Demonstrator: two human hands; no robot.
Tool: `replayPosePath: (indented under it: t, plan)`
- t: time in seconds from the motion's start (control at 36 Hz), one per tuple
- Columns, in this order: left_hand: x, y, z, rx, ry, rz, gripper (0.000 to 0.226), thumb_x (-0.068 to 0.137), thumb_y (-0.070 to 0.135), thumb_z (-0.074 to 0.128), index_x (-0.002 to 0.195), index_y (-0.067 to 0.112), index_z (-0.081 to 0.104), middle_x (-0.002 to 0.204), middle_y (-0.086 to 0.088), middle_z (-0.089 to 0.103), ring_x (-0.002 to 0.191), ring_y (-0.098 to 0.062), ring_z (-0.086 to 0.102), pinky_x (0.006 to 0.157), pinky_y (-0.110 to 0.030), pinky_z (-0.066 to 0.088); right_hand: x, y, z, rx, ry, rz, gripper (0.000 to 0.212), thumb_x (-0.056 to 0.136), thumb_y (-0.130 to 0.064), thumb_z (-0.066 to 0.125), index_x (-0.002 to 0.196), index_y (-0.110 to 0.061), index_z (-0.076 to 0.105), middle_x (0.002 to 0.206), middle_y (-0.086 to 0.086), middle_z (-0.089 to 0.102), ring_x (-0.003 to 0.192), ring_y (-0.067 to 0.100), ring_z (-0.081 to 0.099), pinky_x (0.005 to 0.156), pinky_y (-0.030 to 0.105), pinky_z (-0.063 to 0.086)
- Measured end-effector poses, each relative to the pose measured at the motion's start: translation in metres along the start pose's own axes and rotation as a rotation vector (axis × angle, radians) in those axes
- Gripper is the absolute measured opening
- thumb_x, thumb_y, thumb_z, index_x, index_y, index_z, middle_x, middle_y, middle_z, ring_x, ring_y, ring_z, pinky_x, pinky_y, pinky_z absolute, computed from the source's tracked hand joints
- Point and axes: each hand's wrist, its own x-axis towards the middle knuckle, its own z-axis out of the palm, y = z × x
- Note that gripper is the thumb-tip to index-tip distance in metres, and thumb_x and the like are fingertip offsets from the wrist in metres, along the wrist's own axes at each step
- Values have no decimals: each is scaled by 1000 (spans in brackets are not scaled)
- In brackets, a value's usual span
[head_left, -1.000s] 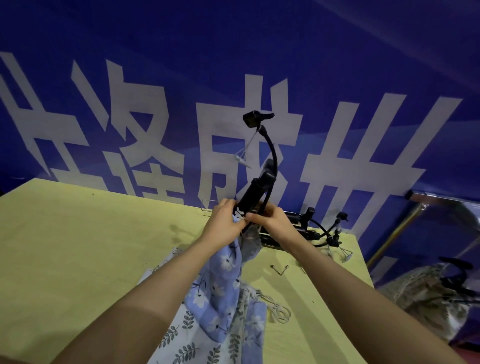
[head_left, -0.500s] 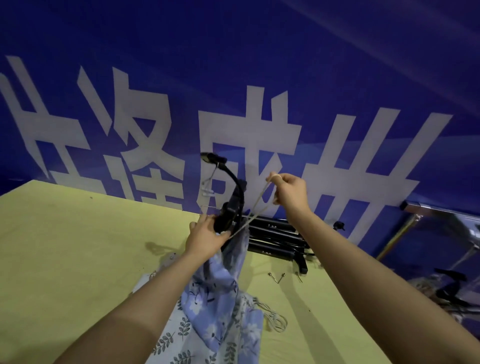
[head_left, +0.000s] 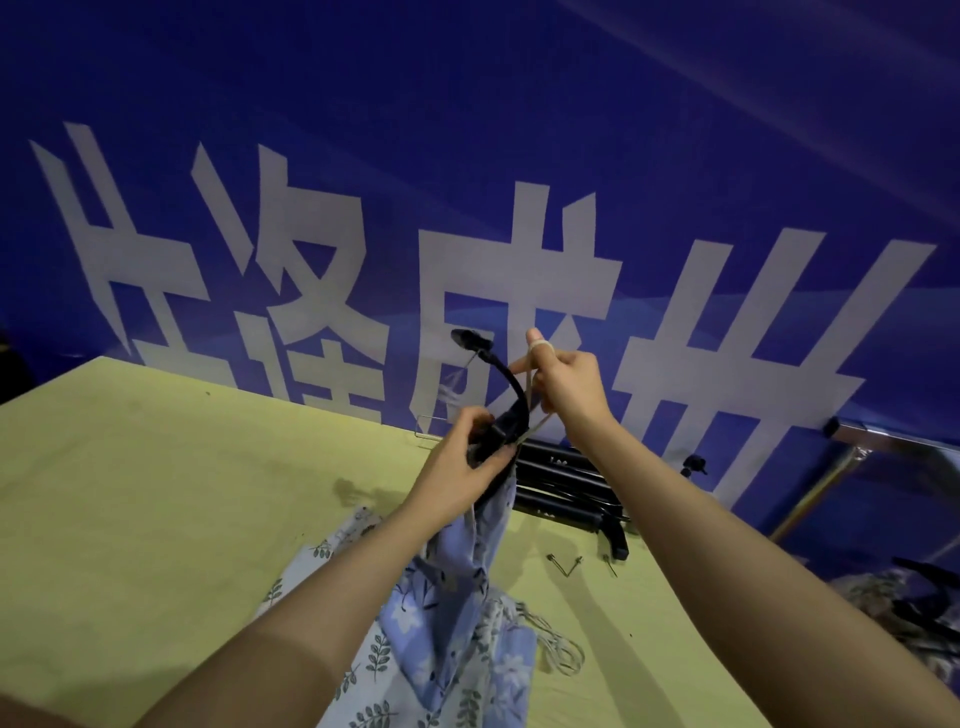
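Note:
My left hand (head_left: 464, 457) grips the neck of a blue floral drawstring bag (head_left: 457, 613) together with the black gooseneck stand (head_left: 506, 400) that sticks up out of it. The stand's curved arm ends in a small black clip head (head_left: 470, 340). My right hand (head_left: 563, 382) is raised just right of the arm and holds the bag's pale drawstring (head_left: 532, 423), looped over its fingers and pulled taut from the bag's mouth. The bag's lower part hangs down and lies on the yellow table (head_left: 156, 519).
A stack of black folded stands (head_left: 566, 488) lies at the table's far edge against a blue banner with white characters. Small metal pins (head_left: 566, 564) lie loose on the table. More drawstring coils by the bag (head_left: 558, 649). A metal rail (head_left: 810, 488) stands at right.
My right hand has drawn the cord up and away from the bag, then back in close to the stand's arm. The stand now sits lower in the bag. My view shifted.

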Motion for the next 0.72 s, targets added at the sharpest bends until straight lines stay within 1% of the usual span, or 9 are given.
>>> replayPosePath:
  t: [0.06, 0.14, 0.22, 0.31, 0.36, 0.42, 0.53, 0.64, 0.72]
  plan:
    - [3, 7, 5, 126, 47, 37, 31, 90, 36, 59, 112, 30, 39, 109, 11, 59, 103, -19, 61, 80, -38, 53, 0, -2, -1, -24, -20, -2, 50, 97, -41, 46, 75, -5, 72, 48, -1, 50, 50, 12, 48, 45, 9, 41]
    - [6, 7, 9, 405, 146, 127, 37, 92, 35, 55, 125, 24, 40, 125, 4, 53, 102, -23, 60, 65, -30, 44, -2, -6, -2, -37, -42, 7, 54, 98, -38, 44, 87, 8, 71, 46, -10, 57, 45, 0, 52, 52, 11, 39]
    - [7, 5, 10, 522, 263, 211, 30, 89, 28, 60, 116, 18, 51, 117, 2, 54, 104, -23, 53, 64, -25, 36, -3, -10, -3, -32, -14, -18, 49, 98, -37, 45, 83, 0, 72, 61, 11, 54, 49, 6, 49, 58, 16, 39]
    - [10, 7, 6, 612, 305, 280, 30, 85, 18, 62, 114, 17, 56, 113, 0, 54, 98, -23, 52, 61, -25, 33, -3, -9, -3, -44, 39, -46, 44, 96, -37, 51, 77, -2, 71, 53, 3, 46, 42, 9, 40, 55, 24, 41]
    - [12, 10, 4, 611, 296, 323, 27, 85, 11, 59, 112, 16, 57, 113, 0, 55, 91, -23, 57, 57, -26, 33, -1, -9, -4, -50, 106, -86, 46, 93, -34, 57, 75, 7, 65, 48, -2, 39, 46, 12, 38, 60, 34, 45]
    - [15, 13, 0, 543, 277, 316, 22, 87, 7, 56, 108, 13, 58, 113, 1, 56, 87, -24, 60, 57, -31, 39, -1, -12, -5, -60, 174, -164, 43, 90, -28, 62, 70, 10, 57, 48, -2, 39, 48, 9, 37, 61, 31, 44]
    - [24, 17, -9, 548, 259, 332, 17, 88, 9, 58, 104, 9, 63, 108, -4, 61, 88, -31, 62, 64, -42, 50, -1, -17, -7, -348, 201, -381, 39, 89, -31, 63, 59, -11, 49, 49, -4, 43, 50, 13, 41, 54, 33, 41]
    - [31, 26, -20, 538, 276, 283, 15, 86, 9, 60, 101, 5, 62, 105, -10, 58, 91, -35, 60, 66, -40, 47, 5, -32, -13, -541, 352, -630, 32, 87, -30, 66, 65, -9, 56, 62, -3, 49, 56, 14, 44, 47, 28, 33]
    - [35, 35, -27, 552, 285, 265, 17, 84, 7, 61, 100, 3, 60, 103, -11, 54, 89, -36, 58, 64, -42, 47, 13, -51, -21, -513, 417, -599, 33, 88, -30, 64, 64, -10, 55, 63, -5, 49, 56, 14, 44, 47, 28, 31]
